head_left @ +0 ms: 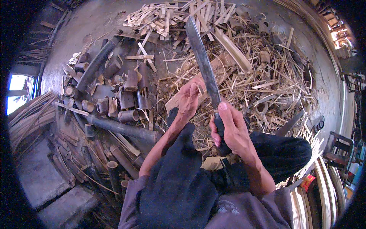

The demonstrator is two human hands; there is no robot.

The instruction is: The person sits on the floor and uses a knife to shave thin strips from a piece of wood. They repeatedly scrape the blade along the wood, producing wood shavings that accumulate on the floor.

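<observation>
My right hand (231,128) grips the dark handle of a long, broad knife (202,57), its blade pointing up and away from me. My left hand (190,98) pinches a thin bamboo sliver against the blade's left side, above a flat wooden block (225,61) half buried in shavings. Both forearms rise from my lap, between my knees in dark trousers (280,152).
Short cut bamboo tubes (129,99) and long dark bamboo poles (122,129) lie at the left. Split strips are piled at the top (171,17). Straw-like shavings (263,80) cover the ground ahead. Bent bamboo strips (324,175) and a chair (341,147) stand at the right.
</observation>
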